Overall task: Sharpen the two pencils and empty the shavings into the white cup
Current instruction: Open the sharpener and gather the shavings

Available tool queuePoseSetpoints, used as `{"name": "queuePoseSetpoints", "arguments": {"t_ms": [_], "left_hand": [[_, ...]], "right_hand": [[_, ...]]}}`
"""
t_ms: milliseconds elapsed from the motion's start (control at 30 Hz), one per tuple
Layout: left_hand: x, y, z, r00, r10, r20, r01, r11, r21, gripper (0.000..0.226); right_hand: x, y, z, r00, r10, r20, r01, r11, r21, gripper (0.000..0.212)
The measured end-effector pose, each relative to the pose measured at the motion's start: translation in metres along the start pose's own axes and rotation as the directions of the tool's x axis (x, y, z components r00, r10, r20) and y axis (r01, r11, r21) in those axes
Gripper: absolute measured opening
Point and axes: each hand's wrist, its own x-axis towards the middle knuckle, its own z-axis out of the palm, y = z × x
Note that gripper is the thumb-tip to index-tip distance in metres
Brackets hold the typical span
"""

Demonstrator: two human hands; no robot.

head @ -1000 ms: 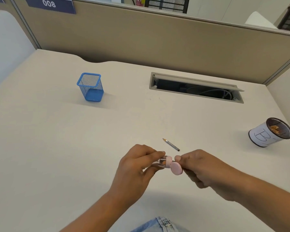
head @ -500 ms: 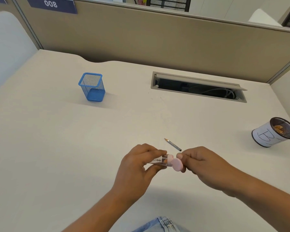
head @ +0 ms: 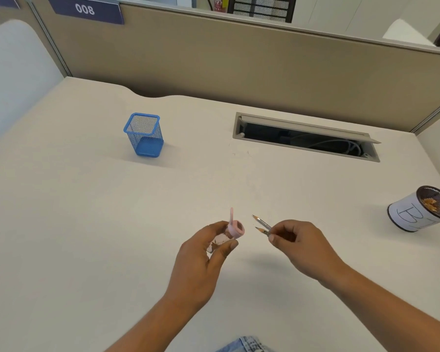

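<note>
Desk holds blue mesh cup far-left, white cup right; left hand grips sharpener, right hand pinches pencil.

My left hand near centre on the sharpener, my right hand just right of it pinching a pencil, second pencil just beyond on the desk, mesh holder far left, cable hatch far right, cup at right edge with shavings inside.

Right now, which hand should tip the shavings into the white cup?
Left. The left hand already holds the pink sharpener, lid flipped open, shavings visible inside. The right hand pinches a pencil, though it is nearer the white cup.
</note>
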Motion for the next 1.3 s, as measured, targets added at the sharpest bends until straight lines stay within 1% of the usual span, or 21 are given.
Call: {"name": "queuePoseSetpoints", "arguments": {"t_ms": [67, 133, 233, 333, 400, 467, 567, 633, 700, 800, 833, 867, 900, 933, 967, 1000, 1033, 1100, 1133, 1200, 1300], "left_hand": [[-0.002, 0.0, 0.002, 1.0, 0.0, 0.014, 0.0, 1.0, 0.006, 0.019], [-0.002, -0.001, 0.004, 1.0, -0.005, 0.024, 0.005, 1.0, 0.018, 0.019], [-0.005, -0.007, 0.007, 0.999, -0.021, 0.028, 0.02, 0.999, 0.026, 0.021], [-0.005, -0.013, 0.01, 0.996, -0.068, 0.052, 0.066, 0.997, 0.03, 0.022], [-0.005, -0.016, 0.011, 0.994, -0.082, 0.074, 0.081, 0.997, 0.018, 0.026], [-0.005, -0.018, 0.012, 0.992, -0.091, 0.093, 0.091, 0.996, 0.01, 0.028], [-0.004, -0.02, 0.014, 0.989, -0.102, 0.105, 0.101, 0.995, 0.014, 0.028], [-0.004, -0.02, 0.015, 0.987, -0.108, 0.116, 0.106, 0.994, 0.019, 0.028], [-0.003, -0.019, 0.016, 0.987, -0.105, 0.12, 0.102, 0.994, 0.028, 0.026], [-0.002, -0.014, 0.015, 0.989, -0.102, 0.109, 0.099, 0.995, 0.026, 0.022], [-0.003, -0.013, 0.015, 0.989, -0.102, 0.106, 0.101, 0.995, 0.019, 0.02], [-0.003, -0.011, 0.014, 0.989, -0.102, 0.104, 0.101, 0.995, 0.013, 0.019], [-0.003, -0.01, 0.013, 0.989, -0.103, 0.104, 0.103, 0.995, 0.008, 0.02], [-0.003, -0.008, 0.012, 0.988, -0.105, 0.11, 0.106, 0.994, 0.003, 0.02], [-0.004, -0.006, 0.011, 0.988, -0.103, 0.118, 0.104, 0.995, -0.001, 0.021], [-0.004, -0.004, 0.011, 0.987, -0.098, 0.127, 0.1, 0.995, -0.005, 0.021], [-0.005, -0.003, 0.011, 0.986, -0.092, 0.14, 0.096, 0.995, -0.016, 0.022], [-0.006, 0.002, 0.013, 0.979, -0.087, 0.184, 0.1, 0.993, -0.062, 0.024], [-0.007, 0.005, 0.014, 0.974, -0.078, 0.212, 0.099, 0.991, -0.091, 0.025], [-0.009, 0.01, 0.016, 0.965, -0.064, 0.255, 0.104, 0.983, -0.149, 0.025], [-0.013, 0.015, 0.017, 0.957, -0.049, 0.285, 0.107, 0.975, -0.194, 0.027]], "right_hand": [[0.01, 0.005, 0.011, 0.996, -0.067, -0.054, 0.056, 0.981, -0.183, 0.017], [0.02, 0.009, 0.022, 0.991, -0.11, -0.079, 0.077, 0.939, -0.335, 0.009], [0.033, 0.015, 0.035, 0.98, -0.171, -0.096, 0.1, 0.858, -0.504, 0.015], [0.044, 0.018, 0.044, 0.97, -0.228, -0.081, 0.133, 0.781, -0.61, 0.019], [0.048, 0.019, 0.049, 0.961, -0.271, -0.055, 0.16, 0.709, -0.687, 0.021], [0.05, 0.021, 0.052, 0.955, -0.294, -0.041, 0.172, 0.662, -0.729, 0.021], [0.053, 0.026, 0.054, 0.951, -0.308, -0.039, 0.18, 0.649, -0.74, 0.022], [0.055, 0.027, 0.055, 0.951, -0.304, -0.047, 0.175, 0.659, -0.731, 0.022], [0.055, 0.026, 0.053, 0.953, -0.298, -0.064, 0.169, 0.693, -0.7, 0.021], [0.05, 0.018, 0.045, 0.951, -0.278, -0.134, 0.15, 0.795, -0.587, 0.02], [0.047, 0.014, 0.04, 0.952, -0.259, -0.165, 0.145, 0.851, -0.504, 0.02], [0.044, 0.008, 0.033, 0.955, -0.231, -0.185, 0.146, 0.913, -0.381, 0.017], [0.039, 0.002, 0.025, 0.962, -0.204, -0.18, 0.162, 0.961, -0.226, 0.016], [0.034, -0.005, 0.017, 0.97, -0.195, -0.146, 0.187, 0.98, -0.066, 0.019], [0.026, -0.013, 0.007, 0.974, -0.214, -0.081, 0.22, 0.973, 0.075, 0.022], [0.018, -0.021, -0.001, 0.968, -0.25, 0.0, 0.246, 0.952, 0.18, 0.025], [0.01, -0.028, -0.009, 0.955, -0.288, 0.077, 0.261, 0.933, 0.247, 0.028], [-0.004, -0.041, -0.018, 0.917, -0.348, 0.193, 0.283, 0.912, 0.298, 0.033], [-0.012, -0.047, -0.021, 0.905, -0.365, 0.218, 0.294, 0.908, 0.299, 0.034], [-0.023, -0.056, -0.023, 0.89, -0.401, 0.215, 0.339, 0.899, 0.277, 0.031], [-0.034, -0.062, -0.024, 0.893, -0.433, 0.121, 0.384, 0.875, 0.294, 0.021]]}}
